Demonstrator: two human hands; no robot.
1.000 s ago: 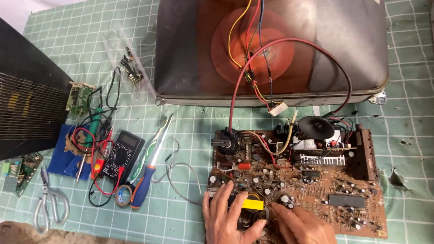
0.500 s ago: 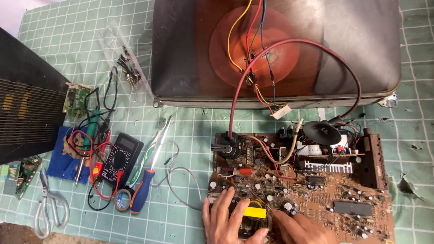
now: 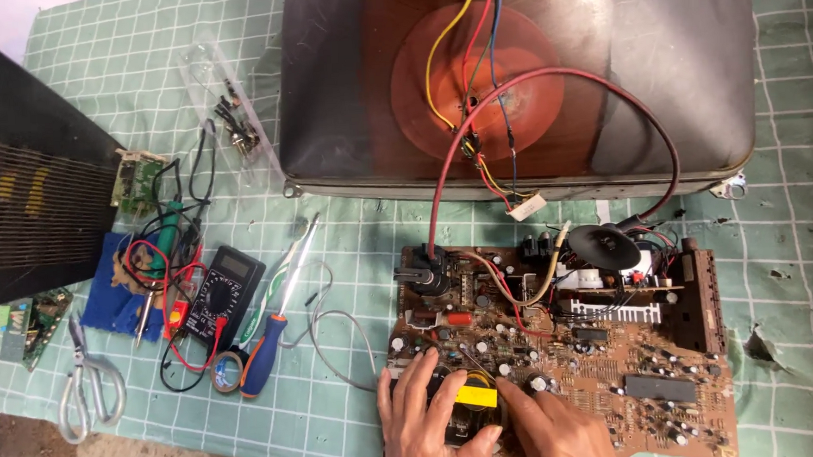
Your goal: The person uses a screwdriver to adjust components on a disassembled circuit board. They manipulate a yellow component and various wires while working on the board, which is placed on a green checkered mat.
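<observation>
Circuit board (image 3: 580, 358) sits on the green mat, just below the big picture tube (image 3: 519, 74). I've got both hands at its near-left corner: left hand (image 3: 428, 427) and right hand (image 3: 551, 429) curled round the yellow-topped transformer (image 3: 474, 399), fingers gripping its sides. Vs a sec ago the view's shifted w/ my head; grip looks unchanged, part not lifted. Multimeter (image 3: 224, 294) and screwdriver (image 3: 269, 342) lie left of the board.

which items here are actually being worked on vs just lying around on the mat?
In hand:
- left hand and right hand, both on the yellow-topped boxy component
- brown populated circuit board under them
- thick red cable from the board to the dark picture tube

Lying about:
- black multimeter
- blue-and-orange screwdriver
- steel scissors
- small green circuit board
</observation>
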